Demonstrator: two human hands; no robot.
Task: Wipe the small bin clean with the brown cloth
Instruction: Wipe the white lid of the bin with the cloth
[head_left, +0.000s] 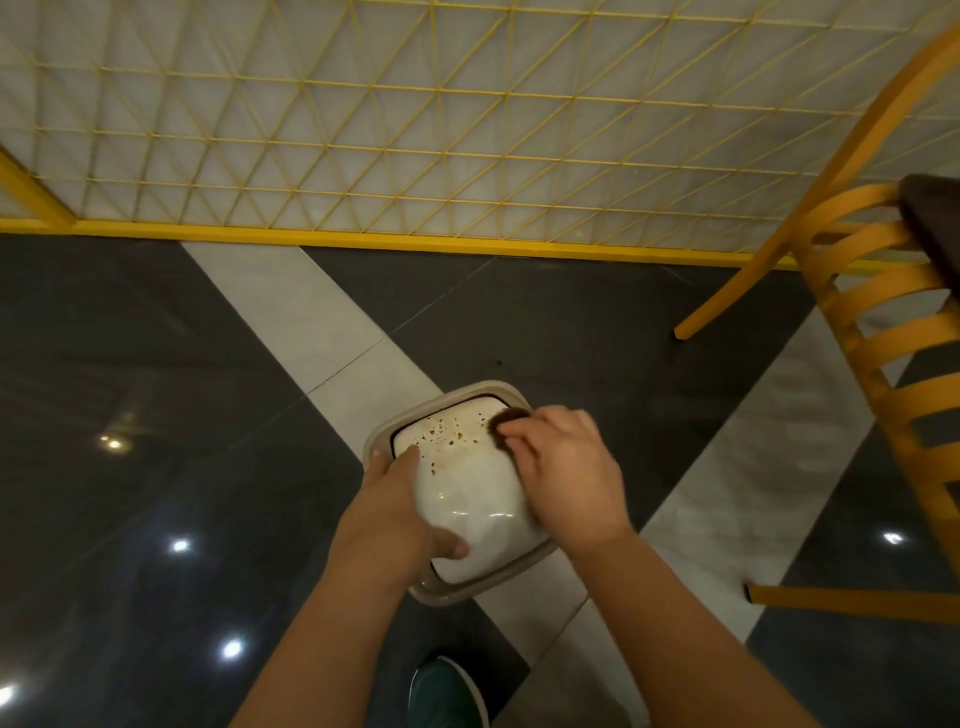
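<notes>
A small beige bin (467, 499) with a white glossy lid stands on the floor below me. Brown specks dot the far part of the lid. My left hand (400, 499) holds the bin's left side, fingers along the edge and thumb on the near part of the lid. My right hand (566, 467) grips the brown cloth (506, 418) and presses it on the lid's far right corner. Only a small dark tuft of the cloth shows beyond my fingers.
A yellow wooden chair (878, 332) with a dark seat stands close on the right. A yellow lattice partition (363, 156) runs along the back. The floor (156, 415) is glossy dark tile with pale stripes. A green shoe (447, 696) shows near the bottom edge.
</notes>
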